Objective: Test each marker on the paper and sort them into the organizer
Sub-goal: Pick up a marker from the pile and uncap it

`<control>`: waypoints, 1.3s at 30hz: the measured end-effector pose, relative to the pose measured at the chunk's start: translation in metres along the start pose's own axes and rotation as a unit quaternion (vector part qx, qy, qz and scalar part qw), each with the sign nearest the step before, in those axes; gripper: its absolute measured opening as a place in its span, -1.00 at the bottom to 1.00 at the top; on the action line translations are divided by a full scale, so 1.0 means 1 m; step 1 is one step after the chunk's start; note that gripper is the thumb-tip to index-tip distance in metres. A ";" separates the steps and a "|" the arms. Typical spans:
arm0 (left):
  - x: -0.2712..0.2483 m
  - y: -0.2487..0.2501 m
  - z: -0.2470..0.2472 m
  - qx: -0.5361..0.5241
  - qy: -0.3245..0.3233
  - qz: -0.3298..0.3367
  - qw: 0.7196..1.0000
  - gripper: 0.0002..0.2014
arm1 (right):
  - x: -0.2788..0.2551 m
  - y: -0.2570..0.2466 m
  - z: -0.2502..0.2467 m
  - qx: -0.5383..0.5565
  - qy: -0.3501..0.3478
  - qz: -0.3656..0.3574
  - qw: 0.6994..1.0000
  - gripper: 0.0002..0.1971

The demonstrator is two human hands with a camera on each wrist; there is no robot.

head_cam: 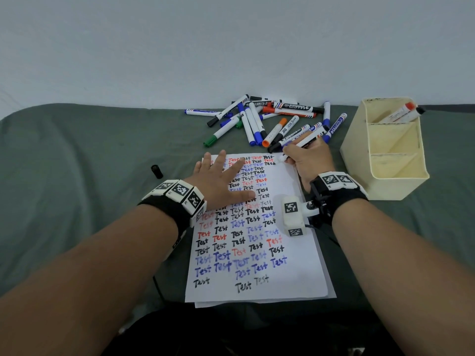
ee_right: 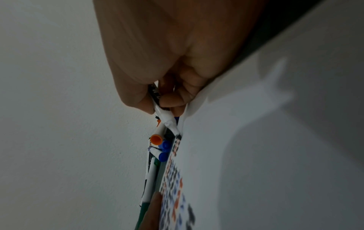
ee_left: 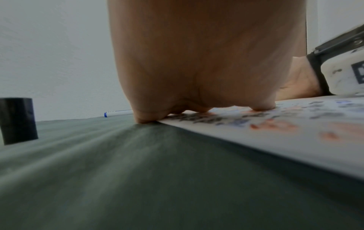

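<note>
The right hand (head_cam: 307,163) is gripping an uncapped marker (head_cam: 300,145), tip at the upper right of the paper (head_cam: 290,276); the left hand (head_cam: 221,181) is lying flat, fingers spread, pinning it. The organizer (head_cam: 395,186), right of frame, is holding two markers; the pile (head_cam: 259,119) is waiting above.

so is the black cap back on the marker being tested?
No: the black cap stands alone on the cloth left of the paper, while the right hand holds the uncapped marker.

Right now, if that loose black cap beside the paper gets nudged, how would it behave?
The black cap is a small cylinder, probably light, so it would likely roll or tip easily. The soft green cloth under it should damp the roll.
</note>
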State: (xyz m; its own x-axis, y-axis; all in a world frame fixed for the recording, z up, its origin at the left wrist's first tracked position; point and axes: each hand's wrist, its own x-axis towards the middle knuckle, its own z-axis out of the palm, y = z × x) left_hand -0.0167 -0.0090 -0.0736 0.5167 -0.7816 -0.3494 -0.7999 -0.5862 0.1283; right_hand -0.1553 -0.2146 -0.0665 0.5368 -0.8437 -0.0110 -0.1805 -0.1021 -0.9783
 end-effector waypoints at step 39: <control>-0.014 0.011 -0.012 0.033 0.010 -0.005 0.999 0.15 | -0.051 -0.015 -0.015 0.220 0.012 0.111 0.969 -0.87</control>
State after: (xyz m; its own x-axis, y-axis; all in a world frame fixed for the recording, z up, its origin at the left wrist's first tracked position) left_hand -0.0286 -0.0068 -0.0559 0.5301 -0.7801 -0.3324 -0.8129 -0.5790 0.0625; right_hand -0.1922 -0.1773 -0.0483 0.5054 -0.8311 -0.2319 0.0823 0.3139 -0.9459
